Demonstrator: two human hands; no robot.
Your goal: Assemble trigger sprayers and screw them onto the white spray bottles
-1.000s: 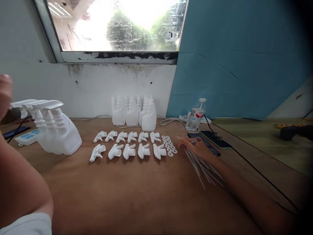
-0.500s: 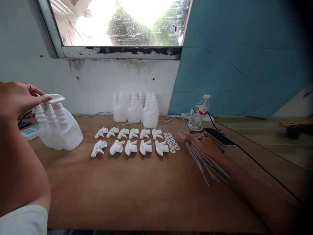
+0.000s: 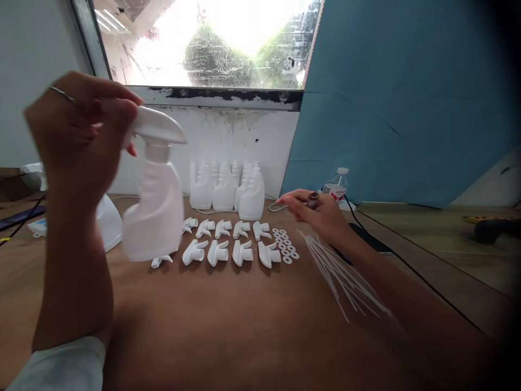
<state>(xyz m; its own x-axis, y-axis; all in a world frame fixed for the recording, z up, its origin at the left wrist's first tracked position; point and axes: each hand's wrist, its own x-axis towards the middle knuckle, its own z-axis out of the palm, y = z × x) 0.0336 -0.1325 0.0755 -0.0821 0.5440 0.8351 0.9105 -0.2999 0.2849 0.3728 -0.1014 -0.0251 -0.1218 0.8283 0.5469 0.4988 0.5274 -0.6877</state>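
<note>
The left hand [image 3: 87, 122] grasps a spray bottle [image 3: 157, 217] by its trigger head [image 3: 163, 126], above the table [image 3: 228, 331] — the right hand [image 3: 323, 212] hovers half-curled near thin white tubes [image 3: 331, 266], its grip unclear.

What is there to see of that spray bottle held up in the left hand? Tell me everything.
The spray bottle is white, seemingly smooth plastic, with a broad flat-bottomed body, a rippled narrower neck and a white spray head on top. It stands roughly upright, slightly blurred, and appears lifted off the table. The left hand grips the spray head from behind, hiding any trigger. Whether there is liquid inside, I cannot tell.
</note>
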